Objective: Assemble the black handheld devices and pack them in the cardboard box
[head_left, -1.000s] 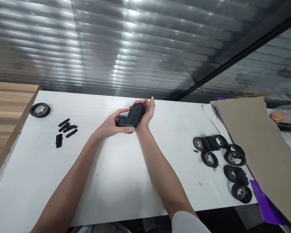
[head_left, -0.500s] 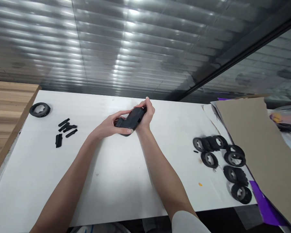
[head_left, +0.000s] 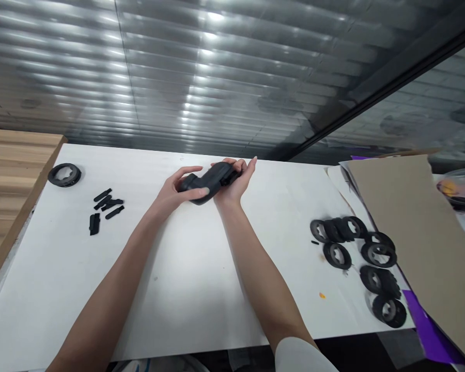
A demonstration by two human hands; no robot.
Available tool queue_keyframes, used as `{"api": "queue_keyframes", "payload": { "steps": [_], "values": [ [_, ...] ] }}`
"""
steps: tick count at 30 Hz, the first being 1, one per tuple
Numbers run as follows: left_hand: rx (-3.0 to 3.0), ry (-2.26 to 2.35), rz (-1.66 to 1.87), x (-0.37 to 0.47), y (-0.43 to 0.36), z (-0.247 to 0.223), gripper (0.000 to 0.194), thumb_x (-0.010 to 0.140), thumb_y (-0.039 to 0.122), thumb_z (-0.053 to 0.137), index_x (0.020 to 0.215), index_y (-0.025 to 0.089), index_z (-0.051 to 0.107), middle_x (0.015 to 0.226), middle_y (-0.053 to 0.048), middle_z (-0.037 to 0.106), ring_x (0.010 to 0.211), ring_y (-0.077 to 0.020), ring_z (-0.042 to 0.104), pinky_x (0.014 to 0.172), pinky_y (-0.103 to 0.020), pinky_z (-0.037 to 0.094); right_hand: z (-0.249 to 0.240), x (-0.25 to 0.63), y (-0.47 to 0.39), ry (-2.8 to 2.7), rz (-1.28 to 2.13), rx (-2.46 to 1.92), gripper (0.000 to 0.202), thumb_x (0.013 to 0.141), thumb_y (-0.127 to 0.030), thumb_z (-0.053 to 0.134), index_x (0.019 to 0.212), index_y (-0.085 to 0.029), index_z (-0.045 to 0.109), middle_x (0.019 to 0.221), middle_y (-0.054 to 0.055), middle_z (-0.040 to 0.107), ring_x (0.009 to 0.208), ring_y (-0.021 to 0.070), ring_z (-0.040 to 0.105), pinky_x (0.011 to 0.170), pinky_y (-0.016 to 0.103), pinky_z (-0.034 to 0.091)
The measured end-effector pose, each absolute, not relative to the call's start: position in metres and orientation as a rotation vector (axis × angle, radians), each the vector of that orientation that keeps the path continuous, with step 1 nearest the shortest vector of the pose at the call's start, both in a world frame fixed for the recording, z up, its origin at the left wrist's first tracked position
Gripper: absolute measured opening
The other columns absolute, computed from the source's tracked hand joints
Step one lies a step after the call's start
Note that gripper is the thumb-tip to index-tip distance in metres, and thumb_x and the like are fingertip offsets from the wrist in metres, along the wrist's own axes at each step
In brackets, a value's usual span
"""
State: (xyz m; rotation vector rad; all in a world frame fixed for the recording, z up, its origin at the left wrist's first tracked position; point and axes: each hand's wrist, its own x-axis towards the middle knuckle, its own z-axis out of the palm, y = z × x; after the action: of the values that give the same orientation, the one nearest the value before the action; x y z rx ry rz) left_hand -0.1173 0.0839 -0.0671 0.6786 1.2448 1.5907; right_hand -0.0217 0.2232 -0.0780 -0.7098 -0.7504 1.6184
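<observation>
A bulky black plastic part [head_left: 208,182], curved and with a notched end, is held above the far middle of the white table [head_left: 186,289]. My left hand [head_left: 175,194] grips its left end, thumb laid along the near side. Under and behind its right end, my right hand [head_left: 232,188] supports it with curled fingers, the thumb sticking out to the right. What the part belongs to I cannot make out. Off to the left lie several slim black strips [head_left: 108,202] and a small black rectangular piece [head_left: 94,224].
A black ring [head_left: 64,175] sits at the far left corner. Several more black rings [head_left: 337,255] are grouped at the right, beside a brown cardboard sheet [head_left: 414,222] and a purple piece [head_left: 430,325]. A metallic slatted surface [head_left: 158,77] rises behind the table.
The black part has been turned in my hands, its rounded side now showing more and its right end tipped. My right fingers and thumb have shifted to the right.
</observation>
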Motion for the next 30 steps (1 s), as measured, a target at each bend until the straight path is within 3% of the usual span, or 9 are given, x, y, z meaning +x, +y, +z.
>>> {"api": "queue_keyframes", "payload": {
  "steps": [4, 7, 10, 13, 17, 21, 30],
  "values": [
    [0.492, 1.065, 1.762, -0.122, 0.085, -0.065, 0.055, 0.075, 0.056, 0.096, 0.110, 0.017, 0.080, 0.088, -0.006, 0.076, 0.067, -0.0211, 0.073, 0.056, -0.031, 0.060, -0.077, -0.021, 0.226, -0.727, 1.680, -0.689, 0.066, 0.098, -0.078, 0.063, 0.072, -0.027, 0.030, 0.072, -0.004, 0.061, 0.062, 0.0123, 0.066, 0.061, 0.024, 0.059],
    [0.334, 0.967, 1.824, -0.127, 0.085, -0.065, 0.057, 0.089, 0.071, 0.078, 0.091, 0.014, 0.077, 0.069, -0.008, 0.073, 0.046, -0.0201, 0.065, 0.039, -0.028, 0.047, -0.075, -0.017, 0.226, -0.785, 1.824, -0.644, 0.059, 0.096, -0.076, 0.065, 0.075, -0.028, 0.037, 0.077, -0.002, 0.063, 0.059, 0.0138, 0.061, 0.047, 0.025, 0.050],
    [0.194, 0.902, 1.840, -0.131, 0.085, -0.064, 0.064, 0.100, 0.073, 0.062, 0.074, 0.015, 0.071, 0.054, -0.006, 0.063, 0.033, -0.0170, 0.053, 0.032, -0.027, 0.036, -0.074, -0.011, 0.227, -0.806, 1.974, -0.559, 0.051, 0.091, -0.070, 0.068, 0.076, -0.028, 0.043, 0.080, -0.001, 0.065, 0.056, 0.0143, 0.058, 0.042, 0.026, 0.046],
    [0.167, 0.855, 1.780, -0.131, 0.085, -0.061, 0.070, 0.103, 0.072, 0.053, 0.063, 0.016, 0.065, 0.046, -0.006, 0.055, 0.028, -0.0163, 0.045, 0.030, -0.028, 0.033, -0.075, -0.009, 0.227, -0.827, 2.043, -0.506, 0.044, 0.087, -0.060, 0.072, 0.077, -0.027, 0.044, 0.078, -0.001, 0.065, 0.058, 0.0146, 0.060, 0.044, 0.025, 0.048],
    [0.170, 0.852, 1.730, -0.131, 0.083, -0.059, 0.068, 0.101, 0.071, 0.054, 0.062, 0.017, 0.063, 0.046, -0.006, 0.055, 0.027, -0.0165, 0.044, 0.030, -0.030, 0.032, -0.078, -0.014, 0.227, -0.862, 2.026, -0.596, 0.038, 0.085, -0.051, 0.076, 0.080, -0.028, 0.047, 0.072, -0.003, 0.065, 0.058, 0.0139, 0.061, 0.046, 0.023, 0.050],
    [0.164, 0.889, 1.730, -0.130, 0.082, -0.059, 0.065, 0.097, 0.073, 0.058, 0.060, 0.019, 0.059, 0.045, -0.005, 0.052, 0.029, -0.0166, 0.045, 0.033, -0.030, 0.032, -0.078, -0.019, 0.227, -0.827, 1.980, -0.698, 0.037, 0.090, -0.052, 0.076, 0.084, -0.028, 0.049, 0.070, -0.005, 0.064, 0.055, 0.0124, 0.061, 0.049, 0.023, 0.052],
    [0.158, 0.909, 1.762, -0.132, 0.079, -0.053, 0.059, 0.094, 0.074, 0.059, 0.068, 0.020, 0.061, 0.046, -0.001, 0.048, 0.034, -0.0141, 0.044, 0.037, -0.027, 0.029, -0.069, -0.015, 0.223, -0.888, 1.965, -0.611, 0.028, 0.091, -0.051, 0.065, 0.085, -0.029, 0.049, 0.065, -0.006, 0.059, 0.048, 0.0135, 0.051, 0.040, 0.024, 0.041]
  ]
}}
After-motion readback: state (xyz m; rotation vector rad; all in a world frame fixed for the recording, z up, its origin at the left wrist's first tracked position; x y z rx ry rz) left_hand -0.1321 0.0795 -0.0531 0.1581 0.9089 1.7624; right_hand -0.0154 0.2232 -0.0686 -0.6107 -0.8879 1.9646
